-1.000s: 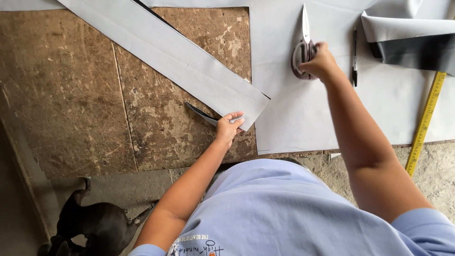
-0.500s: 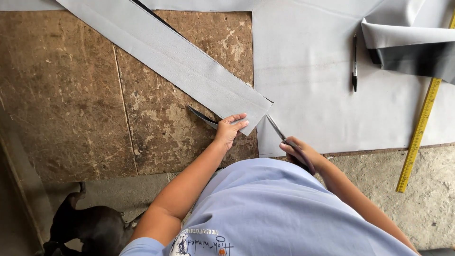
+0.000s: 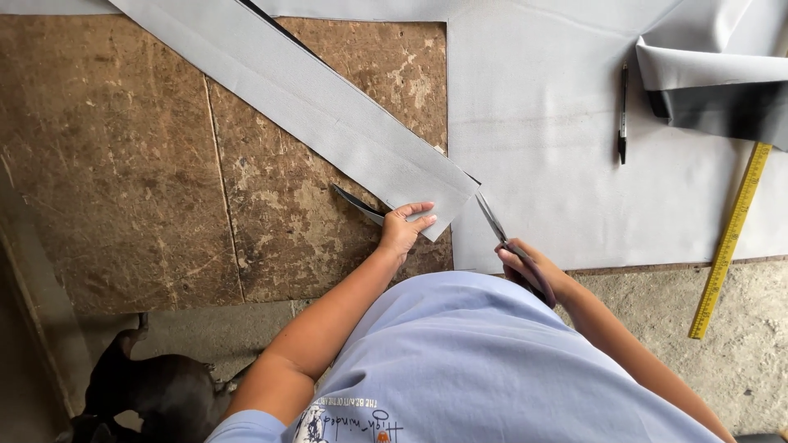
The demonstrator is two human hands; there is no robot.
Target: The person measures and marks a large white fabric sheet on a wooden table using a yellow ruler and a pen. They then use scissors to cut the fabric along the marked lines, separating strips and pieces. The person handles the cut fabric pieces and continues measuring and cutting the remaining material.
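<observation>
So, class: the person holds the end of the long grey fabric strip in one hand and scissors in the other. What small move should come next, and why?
Probably close the metal scissors along the strip's end. Their blades point at the corner of the long grey fabric strip, which the left hand pins flat on the brown board, while the right hand grips the handles.

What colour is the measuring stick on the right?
Yellow with dark markings; the measuring stick shows in the head view.
</observation>
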